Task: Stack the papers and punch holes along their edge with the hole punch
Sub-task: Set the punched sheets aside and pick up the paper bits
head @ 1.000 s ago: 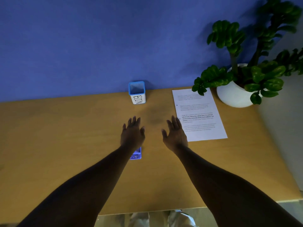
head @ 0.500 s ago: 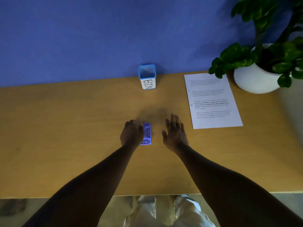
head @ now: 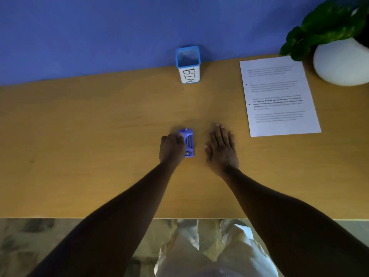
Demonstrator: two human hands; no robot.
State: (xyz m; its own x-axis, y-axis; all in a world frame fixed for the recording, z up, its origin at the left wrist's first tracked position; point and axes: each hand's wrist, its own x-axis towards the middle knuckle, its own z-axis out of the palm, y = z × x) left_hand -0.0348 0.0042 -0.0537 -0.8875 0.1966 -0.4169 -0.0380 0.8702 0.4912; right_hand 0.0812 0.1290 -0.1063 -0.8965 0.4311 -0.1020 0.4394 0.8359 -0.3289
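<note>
A small blue hole punch (head: 188, 142) lies on the wooden table (head: 79, 126) near its middle. My left hand (head: 172, 147) is curled against the punch's left side, fingers closed on it. My right hand (head: 222, 148) rests flat on the table just right of the punch, fingers spread, holding nothing. White printed papers (head: 278, 95) lie flat at the back right, apart from both hands. I cannot tell how many sheets are there.
A white cup with a blue rim marked BIN (head: 188, 64) stands at the back edge against the blue wall. A white pot with a green plant (head: 339, 56) sits at the far right, touching the papers' corner. The table's near edge runs below my forearms.
The view tilted down toward the table's near edge. My left hand went from covering the punch with fingers out to curling on its left side. My right hand stayed flat beside it.
</note>
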